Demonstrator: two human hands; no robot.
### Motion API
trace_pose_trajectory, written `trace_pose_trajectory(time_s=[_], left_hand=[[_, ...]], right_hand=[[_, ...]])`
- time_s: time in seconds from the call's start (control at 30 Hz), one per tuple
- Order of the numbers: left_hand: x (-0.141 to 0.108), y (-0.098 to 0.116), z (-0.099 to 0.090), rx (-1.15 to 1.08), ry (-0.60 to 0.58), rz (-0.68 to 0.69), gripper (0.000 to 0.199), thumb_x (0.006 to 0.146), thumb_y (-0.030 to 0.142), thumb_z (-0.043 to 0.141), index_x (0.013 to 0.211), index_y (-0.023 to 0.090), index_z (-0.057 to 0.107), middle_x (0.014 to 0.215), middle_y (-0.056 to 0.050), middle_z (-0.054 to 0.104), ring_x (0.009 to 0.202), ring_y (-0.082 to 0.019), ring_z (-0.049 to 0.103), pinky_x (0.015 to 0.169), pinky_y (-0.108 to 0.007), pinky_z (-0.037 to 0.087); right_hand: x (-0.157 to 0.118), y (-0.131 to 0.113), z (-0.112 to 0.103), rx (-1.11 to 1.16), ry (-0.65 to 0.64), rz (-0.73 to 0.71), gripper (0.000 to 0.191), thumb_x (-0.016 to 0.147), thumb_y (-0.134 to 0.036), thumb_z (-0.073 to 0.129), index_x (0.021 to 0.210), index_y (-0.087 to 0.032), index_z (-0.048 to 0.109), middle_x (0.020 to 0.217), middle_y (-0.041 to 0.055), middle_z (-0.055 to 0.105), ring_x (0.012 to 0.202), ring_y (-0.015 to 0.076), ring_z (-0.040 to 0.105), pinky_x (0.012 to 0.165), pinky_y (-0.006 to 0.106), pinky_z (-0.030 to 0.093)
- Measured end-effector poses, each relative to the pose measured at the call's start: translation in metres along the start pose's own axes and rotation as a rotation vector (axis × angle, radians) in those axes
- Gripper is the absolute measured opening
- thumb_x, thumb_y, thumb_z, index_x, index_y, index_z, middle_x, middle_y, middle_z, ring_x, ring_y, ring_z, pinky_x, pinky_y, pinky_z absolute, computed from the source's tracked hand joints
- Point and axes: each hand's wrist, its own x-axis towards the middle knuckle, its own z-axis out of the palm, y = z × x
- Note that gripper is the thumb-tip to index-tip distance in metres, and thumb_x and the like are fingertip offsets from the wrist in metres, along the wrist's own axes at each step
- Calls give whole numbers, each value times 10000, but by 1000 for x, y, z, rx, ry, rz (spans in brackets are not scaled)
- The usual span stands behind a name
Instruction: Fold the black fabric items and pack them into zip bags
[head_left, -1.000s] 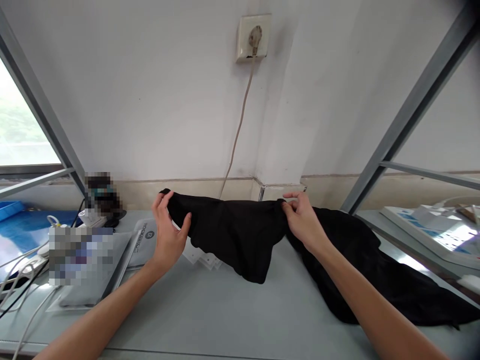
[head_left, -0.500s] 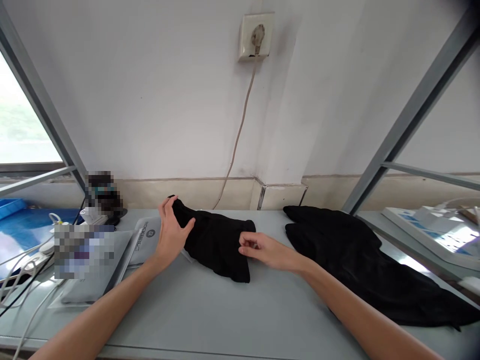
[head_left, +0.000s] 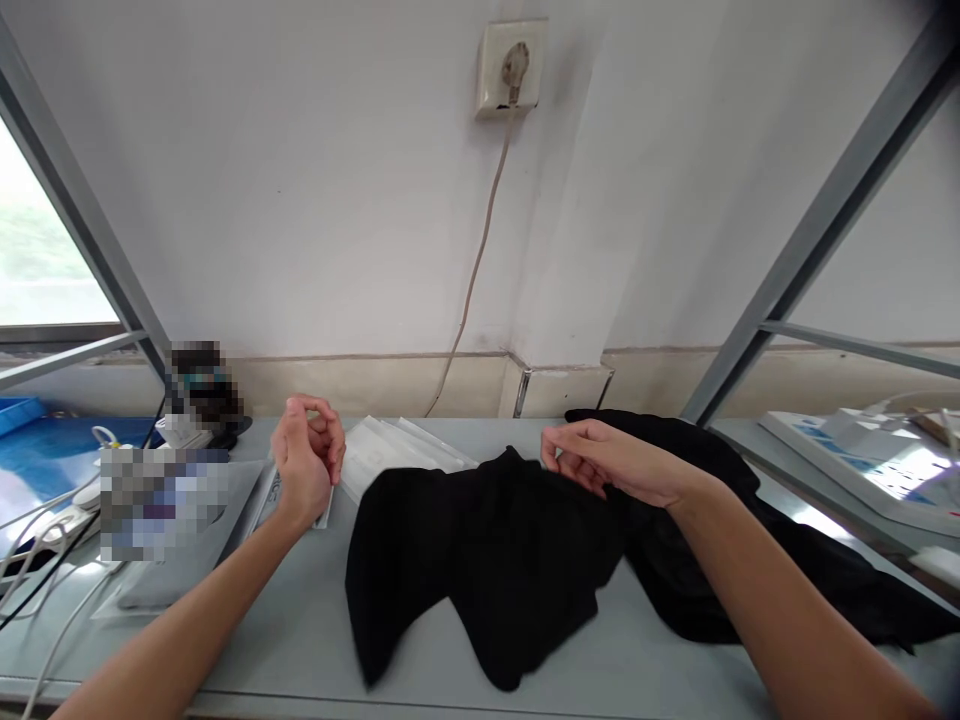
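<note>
A black cloth piece [head_left: 517, 570] lies spread out near the middle of the grey table, its lower edges slightly blurred. My right hand [head_left: 600, 458] pinches its upper right edge, fingers curled. Left of the cloth, my left hand [head_left: 307, 450] is raised with its fingers curled in; what it holds, if anything, is hidden. Behind the cloth lie clear plastic bags [head_left: 397, 445]. A larger black cloth pile [head_left: 690, 560] is on the right, partly behind my right forearm.
Grey packaged items [head_left: 180, 560] and white cables [head_left: 49, 560] are at the left of the table [head_left: 300, 660]. Metal frame posts [head_left: 810, 230] rise at both sides. A white power strip [head_left: 870, 465] sits at the far right, and a cord hangs from the wall socket [head_left: 513, 68].
The black cloth has shifted right and toward me and is now spread wider, uncovering the plastic bags. My left hand has let go of it and moved left; my right hand has moved right.
</note>
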Motion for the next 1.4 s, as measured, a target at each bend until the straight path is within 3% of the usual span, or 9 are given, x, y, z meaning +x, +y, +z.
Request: trace_pose_trajectory(time_s=[0.13, 0.27, 0.37, 0.47, 0.7, 0.87, 1.1, 1.23, 1.4], left_hand=[[3, -11, -4, 552, -348, -218, 413, 971, 624, 500, 874, 235, 602, 577, 35, 542, 469, -142, 473, 464, -248, 354], [-2, -21, -8, 898, -783, -353, 509, 854, 731, 615, 842, 226, 682, 852, -48, 720, 737, -231, 646, 629, -302, 433], [-4, -19, -11, 855, -936, -413, 523, 885, 741, 565, 847, 232, 680, 874, -48, 726, 774, -244, 655, 652, -305, 432], [-3, -15, -11, 792, -1031, -409, 472, 881, 695, 602, 847, 230, 677, 838, -36, 698, 739, -232, 627, 626, -297, 411], [-3, -21, -5, 741, -771, -280, 416, 985, 603, 462, 1024, 240, 661, 890, -14, 673, 743, -205, 600, 680, -306, 458], [4, -28, -8, 770, -699, -257, 398, 951, 620, 557, 1059, 256, 675, 928, -9, 663, 776, -197, 622, 751, -317, 488], [10, -43, -18, 814, -419, -57, 396, 957, 438, 584, 1323, 289, 565, 1107, -35, 595, 865, -195, 593, 876, -361, 506], [5, -53, -21, 957, -479, -106, 494, 950, 457, 583, 1389, 242, 514, 1293, -106, 573, 1093, -287, 580, 962, -455, 483], [-1, -54, -18, 1004, -657, -161, 501, 954, 568, 557, 1342, 253, 570, 1116, -75, 656, 1144, -327, 555, 1014, -498, 432]], right_hand=[[18, 14, 12, -474, 294, -150, 420, 968, -619, 557, 862, -227, 664, 846, 69, 759, 790, 246, 722, 744, 355, 572], [30, 29, 32, -644, 130, -407, 434, 1018, -529, 500, 1383, -311, 590, 1445, 85, 616, 1340, 306, 543, 1126, 460, 422], [31, 34, 36, -739, 25, -402, 449, 1026, -471, 486, 1432, -295, 563, 1262, 96, 692, 1267, 322, 550, 1106, 494, 410], [28, 30, 32, -788, -12, -390, 343, 1037, -448, 449, 1151, -253, 707, 1057, 101, 693, 1109, 313, 582, 1003, 464, 459], [29, 34, 29, -798, -27, -341, 377, 1010, -434, 498, 1328, -257, 598, 1105, 102, 661, 1103, 318, 540, 983, 464, 438], [29, 30, 29, -856, 17, -350, 270, 994, -437, 501, 863, -228, 610, 955, 87, 617, 987, 292, 533, 875, 405, 437], [14, 18, 5, -651, -57, -161, 327, 950, -513, 566, 792, -244, 469, 712, -30, 515, 627, 164, 430, 581, 298, 325], [14, 24, 0, -833, -23, -25, 232, 828, -405, 698, 857, -247, 531, 842, 21, 632, 725, 212, 546, 625, 316, 387], [22, 28, 23, -813, 20, -152, 217, 957, -451, 540, 1001, -242, 582, 1002, 83, 687, 912, 266, 623, 778, 360, 447]])
